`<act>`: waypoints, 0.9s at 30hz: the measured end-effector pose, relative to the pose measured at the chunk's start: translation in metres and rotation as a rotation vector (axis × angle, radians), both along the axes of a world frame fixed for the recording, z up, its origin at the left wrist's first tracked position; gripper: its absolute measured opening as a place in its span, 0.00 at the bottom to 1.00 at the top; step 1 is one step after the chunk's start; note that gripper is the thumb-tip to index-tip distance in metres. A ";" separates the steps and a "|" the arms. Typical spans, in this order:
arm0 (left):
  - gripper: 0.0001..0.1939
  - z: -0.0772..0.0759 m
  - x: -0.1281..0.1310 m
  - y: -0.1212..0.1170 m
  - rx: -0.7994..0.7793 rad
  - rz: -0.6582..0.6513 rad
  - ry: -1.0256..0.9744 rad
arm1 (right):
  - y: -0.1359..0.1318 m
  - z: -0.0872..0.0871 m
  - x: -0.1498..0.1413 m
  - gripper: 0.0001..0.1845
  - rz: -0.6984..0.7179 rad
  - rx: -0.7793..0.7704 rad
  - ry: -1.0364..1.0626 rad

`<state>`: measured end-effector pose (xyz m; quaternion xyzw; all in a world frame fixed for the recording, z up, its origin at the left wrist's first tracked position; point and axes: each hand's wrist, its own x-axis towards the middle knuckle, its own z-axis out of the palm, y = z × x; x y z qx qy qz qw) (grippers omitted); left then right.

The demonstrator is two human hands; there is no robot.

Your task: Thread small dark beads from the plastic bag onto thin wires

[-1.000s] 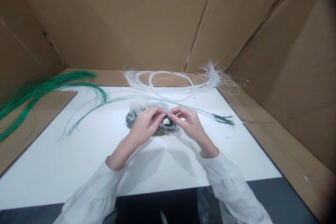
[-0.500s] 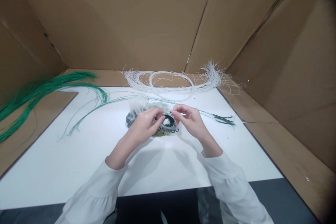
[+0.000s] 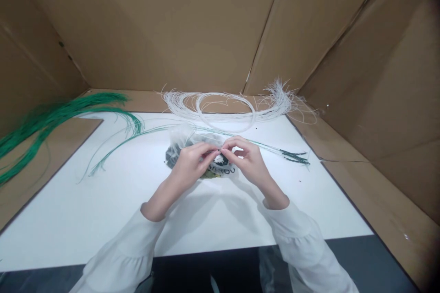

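Above a clear plastic bag (image 3: 172,158) printed with dark letters, both hands meet fingertip to fingertip. My left hand (image 3: 192,160) is closed in a pinch on a thin strand, mostly hidden by the fingers. In a matching pinch, my right hand (image 3: 242,153) closes on a tiny dark piece at the strand's end; its kind is too small to tell. Dark and white contents (image 3: 221,160) show in the bag just below the fingertips.
Green strands (image 3: 51,119) lie in a thick bundle at the left. A coiled white bundle (image 3: 223,114) rests along the back. Thin green strands cross behind the bag to dark-covered ends (image 3: 294,156) at the right. Cardboard walls (image 3: 154,27) enclose the white tabletop (image 3: 103,210).
My fingertips have come together, so the strand between them is now nearly covered. My right hand has shifted slightly left and the left one slightly right.
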<state>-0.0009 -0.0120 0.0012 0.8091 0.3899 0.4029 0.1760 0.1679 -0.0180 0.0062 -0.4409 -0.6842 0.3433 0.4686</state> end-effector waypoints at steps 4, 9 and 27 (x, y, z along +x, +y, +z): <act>0.07 0.005 -0.001 -0.001 -0.043 0.048 -0.006 | 0.001 0.002 0.003 0.06 -0.010 0.001 0.054; 0.08 0.006 -0.002 -0.001 -0.045 0.085 0.010 | 0.003 0.001 0.003 0.06 0.005 -0.097 0.131; 0.08 0.006 -0.003 0.000 -0.091 0.024 -0.005 | 0.004 -0.003 0.002 0.11 0.137 -0.260 0.281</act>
